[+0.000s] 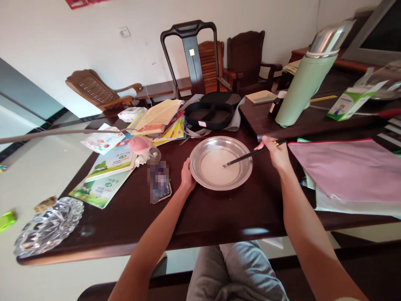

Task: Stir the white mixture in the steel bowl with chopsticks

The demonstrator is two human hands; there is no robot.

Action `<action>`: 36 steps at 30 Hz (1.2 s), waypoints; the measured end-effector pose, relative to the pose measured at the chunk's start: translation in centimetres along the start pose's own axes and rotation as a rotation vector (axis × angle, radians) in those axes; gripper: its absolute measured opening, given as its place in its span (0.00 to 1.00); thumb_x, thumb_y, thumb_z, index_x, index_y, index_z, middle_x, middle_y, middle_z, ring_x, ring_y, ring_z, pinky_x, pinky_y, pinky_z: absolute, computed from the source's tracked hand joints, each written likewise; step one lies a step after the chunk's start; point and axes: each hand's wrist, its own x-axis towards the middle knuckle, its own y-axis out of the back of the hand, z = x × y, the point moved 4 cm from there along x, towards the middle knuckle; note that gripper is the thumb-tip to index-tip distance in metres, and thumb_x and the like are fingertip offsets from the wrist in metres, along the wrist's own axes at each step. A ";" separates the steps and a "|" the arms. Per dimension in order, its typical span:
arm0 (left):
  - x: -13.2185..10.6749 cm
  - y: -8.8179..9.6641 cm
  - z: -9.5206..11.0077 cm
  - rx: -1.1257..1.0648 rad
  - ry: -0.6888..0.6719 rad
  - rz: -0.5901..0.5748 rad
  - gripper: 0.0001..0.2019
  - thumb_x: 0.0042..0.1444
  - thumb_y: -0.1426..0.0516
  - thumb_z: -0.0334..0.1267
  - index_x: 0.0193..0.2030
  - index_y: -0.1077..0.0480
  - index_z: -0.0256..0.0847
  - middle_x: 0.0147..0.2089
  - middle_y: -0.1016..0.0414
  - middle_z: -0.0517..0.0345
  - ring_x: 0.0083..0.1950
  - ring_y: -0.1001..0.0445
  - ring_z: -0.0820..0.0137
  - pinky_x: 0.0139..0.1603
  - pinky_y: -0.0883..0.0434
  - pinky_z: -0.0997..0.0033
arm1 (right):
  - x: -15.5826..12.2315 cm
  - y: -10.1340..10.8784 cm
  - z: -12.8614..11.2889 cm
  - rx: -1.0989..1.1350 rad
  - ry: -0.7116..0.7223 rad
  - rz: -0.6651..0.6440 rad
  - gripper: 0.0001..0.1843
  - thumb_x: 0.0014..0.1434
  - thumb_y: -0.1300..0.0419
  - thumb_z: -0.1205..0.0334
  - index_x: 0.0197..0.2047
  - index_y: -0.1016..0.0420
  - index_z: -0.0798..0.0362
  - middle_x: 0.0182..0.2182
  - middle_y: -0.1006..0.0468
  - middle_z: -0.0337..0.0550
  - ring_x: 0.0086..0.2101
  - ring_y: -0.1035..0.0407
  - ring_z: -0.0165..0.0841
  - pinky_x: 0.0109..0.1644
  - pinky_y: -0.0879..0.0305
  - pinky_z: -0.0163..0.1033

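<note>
A round, shallow metal basin (221,186) sits on the dark wooden table in front of me, with a whitish liquid or batter (214,167) spread over its bottom. My left hand (187,175) grips the basin's left rim, its fingers partly hidden behind the edge. From the right, my right hand (275,152) holds a pair of dark chopsticks (247,156) at a slant over the rim. Their tips reach the whitish stuff near the basin's middle. Left of my left hand lies a phone (160,184), its screen blurred out.
Books (105,179), a pink toy-like object (140,145) and a clear glass dish (50,225) lie to the left. A black case (208,121) is behind the basin. To the right are a green thermos (307,85), a small dark bottle (277,104) and a pink cloth bag (347,169).
</note>
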 end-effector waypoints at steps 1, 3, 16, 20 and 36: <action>0.0 0.0 0.0 -0.001 -0.005 -0.003 0.15 0.57 0.32 0.44 0.26 0.30 0.42 0.26 0.25 0.62 0.31 0.25 0.67 0.42 0.24 0.68 | -0.1 -0.3 -0.1 0.004 -0.008 -0.048 0.31 0.56 0.34 0.26 0.21 0.21 0.45 0.22 0.18 0.42 0.30 0.20 0.42 0.48 0.24 0.49; 0.0 0.0 0.1 -0.004 -0.009 -0.008 0.15 0.56 0.31 0.44 0.25 0.30 0.42 0.26 0.25 0.62 0.31 0.25 0.68 0.41 0.24 0.69 | -0.4 -1.3 -0.4 -0.016 -0.009 -0.159 0.31 0.55 0.33 0.25 0.23 0.19 0.45 0.25 0.16 0.43 0.33 0.19 0.43 0.48 0.24 0.48; 0.0 0.0 0.0 -0.006 -0.006 -0.002 0.16 0.57 0.31 0.44 0.26 0.30 0.42 0.26 0.25 0.62 0.32 0.24 0.67 0.42 0.25 0.67 | -0.4 -1.4 -0.4 -0.033 -0.008 -0.166 0.32 0.54 0.34 0.24 0.23 0.19 0.45 0.25 0.15 0.43 0.33 0.19 0.43 0.48 0.24 0.49; 0.0 0.0 0.0 -0.002 -0.008 0.010 0.14 0.57 0.32 0.43 0.26 0.29 0.42 0.27 0.24 0.62 0.32 0.25 0.67 0.42 0.25 0.68 | -0.4 -1.5 -0.5 -0.087 0.035 -0.152 0.30 0.56 0.34 0.25 0.28 0.16 0.46 0.30 0.13 0.43 0.37 0.19 0.43 0.50 0.25 0.48; 0.2 0.0 -0.1 -0.003 -0.001 -0.001 0.13 0.56 0.32 0.44 0.27 0.28 0.42 0.27 0.23 0.60 0.33 0.23 0.66 0.42 0.24 0.68 | 0.0 -0.1 -0.1 -0.059 0.021 0.008 0.29 0.57 0.34 0.28 0.24 0.19 0.45 0.26 0.15 0.42 0.33 0.20 0.42 0.49 0.25 0.48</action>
